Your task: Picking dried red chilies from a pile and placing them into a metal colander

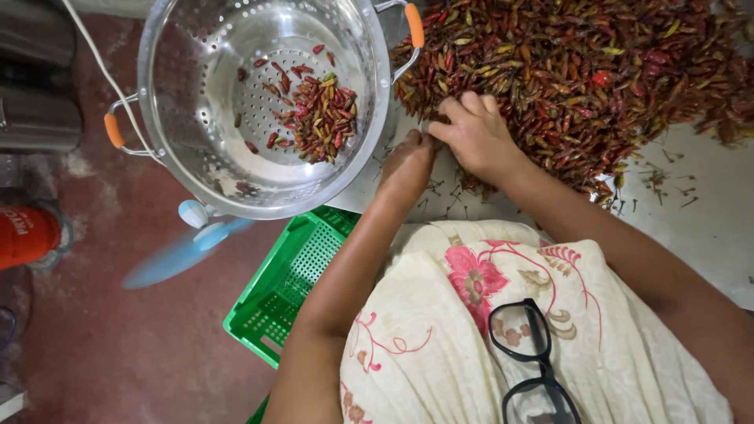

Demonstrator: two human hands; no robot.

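Observation:
A big heap of small dried red and yellow chillies (581, 71) lies on a pale sheet at the upper right. My right hand (475, 133) rests at the heap's near edge, fingers curled over the chillies. My left hand (407, 161) meets it fingertip to fingertip, pinched around something too small to make out. To the left stands a steel colander (196, 118) with orange handles, holding a small pile of chillies (322, 118).
A green plastic crate (290, 283) sits under the colander's near side. A small spinning blue fan (192, 239) is beside it. Loose stems (660, 177) scatter the pale sheet. Black glasses (526, 353) hang over my floral garment. An orange container (27, 235) stands at far left.

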